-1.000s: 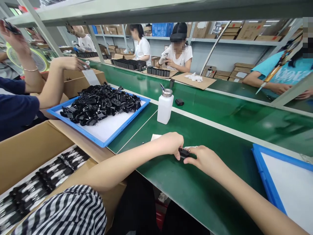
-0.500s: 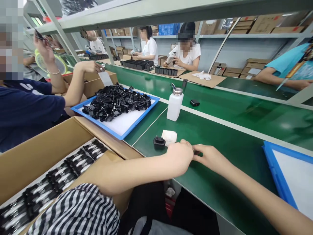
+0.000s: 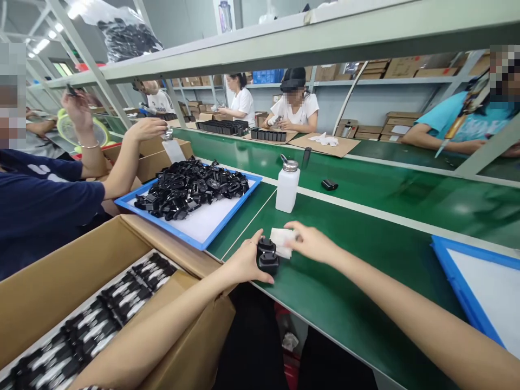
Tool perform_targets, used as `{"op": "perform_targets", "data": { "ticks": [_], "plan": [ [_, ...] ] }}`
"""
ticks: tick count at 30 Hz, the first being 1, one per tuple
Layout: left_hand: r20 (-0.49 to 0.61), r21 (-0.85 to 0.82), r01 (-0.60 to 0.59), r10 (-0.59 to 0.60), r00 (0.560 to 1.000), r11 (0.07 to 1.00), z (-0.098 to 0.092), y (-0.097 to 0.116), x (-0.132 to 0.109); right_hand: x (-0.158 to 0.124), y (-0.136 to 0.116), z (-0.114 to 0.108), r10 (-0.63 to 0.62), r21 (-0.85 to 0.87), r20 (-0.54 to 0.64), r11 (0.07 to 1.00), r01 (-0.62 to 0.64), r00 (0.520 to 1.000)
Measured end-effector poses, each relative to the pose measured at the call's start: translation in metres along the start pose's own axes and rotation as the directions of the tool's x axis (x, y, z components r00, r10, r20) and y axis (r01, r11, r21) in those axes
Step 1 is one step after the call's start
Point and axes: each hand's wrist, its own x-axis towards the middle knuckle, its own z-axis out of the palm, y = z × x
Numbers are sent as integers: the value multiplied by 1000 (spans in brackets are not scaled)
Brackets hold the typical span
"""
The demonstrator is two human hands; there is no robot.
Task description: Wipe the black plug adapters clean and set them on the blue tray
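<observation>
One black two-pin plug adapter (image 3: 267, 261) is being handled at the near edge of the green table (image 3: 357, 309), just in front of the person. As I judge it, the work is part-way through. A big heap of loose black adapters (image 3: 190, 185) lies unsorted in the blue plastic tray (image 3: 179, 234) to the left. Neat rows of packed black adapters (image 3: 117, 300) already fill much of the brown cardboard carton (image 3: 52, 271) beside the left elbow. A second blue tray (image 3: 444, 265) sits off to the right.

The left hand (image 3: 244, 262) reaches in from the carton side, forearm low and wrist bent. Its thumb and fingers are wrapped round the adapter, holding it just above the table. The right hand (image 3: 313, 244) comes across from the right with the arm stretched long and the palm down. Its fingertips are on a small white folded wipe (image 3: 280, 239) touching the adapter's far side. I can't tell whether they pinch it or only press. A white plastic dispenser bottle (image 3: 287, 187) stands just beyond.
</observation>
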Motion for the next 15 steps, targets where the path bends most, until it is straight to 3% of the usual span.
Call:
{"op": "perform_targets", "data": {
  "ticks": [2, 4, 6, 9, 11, 15],
  "plan": [
    [-9, -91, -16, 15, 1000, 996, 6, 1, 3, 21, 35, -18, 183, -52, -174, 979, -195, 968],
    [18, -162, 7, -4, 1000, 987, 8, 3, 2, 42, 73, -34, 379, -71, -328, 903, -423, 865],
    [36, -195, 42, -35, 999, 980, 7, 2, 0, 60, 107, -45, 503, -53, -393, 823, -565, 770],
    [-6, -218, 35, -38, 999, 975, 6, -2, -2, 77, 140, -52, 581, -31, -447, 750, -661, 681],
    [-31, -234, 28, -36, 999, 972, 8, -5, -3, 83, 151, -54, 574, -42, -467, 745, -666, 672],
    [-2, -259, 53, -56, 998, 964, 10, -7, -2, 95, 164, -64, 534, -88, -419, 781, -618, 735]
  ]
}}
